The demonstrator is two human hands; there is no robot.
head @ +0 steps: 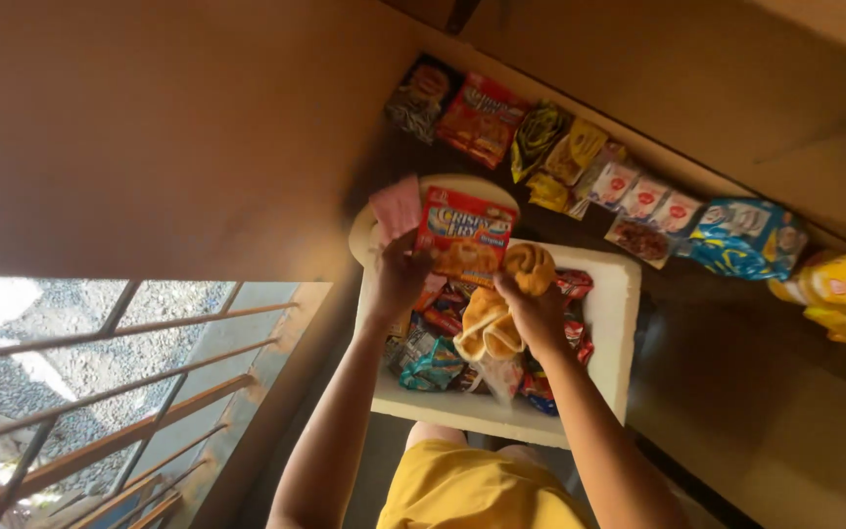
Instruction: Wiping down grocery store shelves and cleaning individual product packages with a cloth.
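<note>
Unpacking step: left hand grips a red-orange snack packet, right hand clasps bagged golden buns above the white foam box; each needs a free resting spot.

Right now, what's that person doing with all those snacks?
A person in yellow bends over a white foam box full of snack packets. The left hand holds up a red snack packet, while the right hand grips clear-bagged bread buns. More snack packs hang in a row along the wall.
</note>
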